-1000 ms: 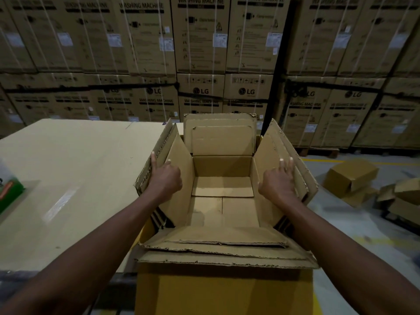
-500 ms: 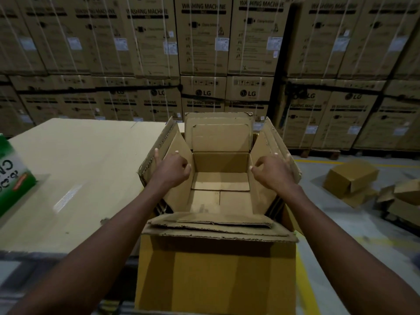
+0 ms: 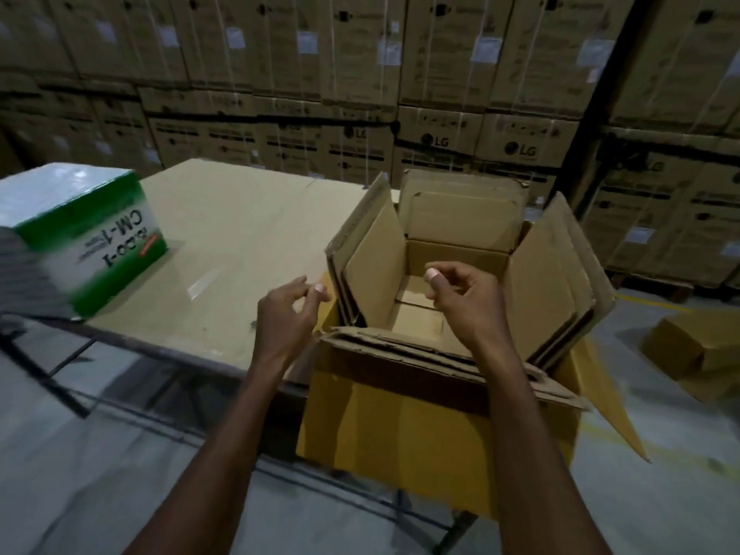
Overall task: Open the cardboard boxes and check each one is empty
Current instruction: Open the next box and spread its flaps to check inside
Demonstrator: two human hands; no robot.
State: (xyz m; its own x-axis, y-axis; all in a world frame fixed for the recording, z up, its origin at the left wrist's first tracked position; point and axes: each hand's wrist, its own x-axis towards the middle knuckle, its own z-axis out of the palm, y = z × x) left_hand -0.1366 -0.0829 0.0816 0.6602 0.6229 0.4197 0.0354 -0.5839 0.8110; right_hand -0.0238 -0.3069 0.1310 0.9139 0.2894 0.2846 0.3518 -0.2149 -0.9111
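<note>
An open brown cardboard box point(image 3: 404, 426) stands in front of me at the right end of a table, all its flaps folded out. Its inside shows only bare cardboard bottom panels. My left hand point(image 3: 286, 314) hovers just outside the box's left flap, fingers loosely apart, holding nothing. My right hand point(image 3: 466, 298) hangs over the box opening with fingers curled loosely, touching no flap. A green and white printed box point(image 3: 84, 238) sits closed at the table's left end.
The table point(image 3: 236, 250) is covered in a cardboard sheet and stands on dark metal legs. Stacked washing machine cartons point(image 3: 360, 74) wall off the back. More brown boxes point(image 3: 696, 346) lie on the grey floor to the right.
Both hands have let go of the side flaps and drawn back. My view has swung left, bringing the green and white box into sight.
</note>
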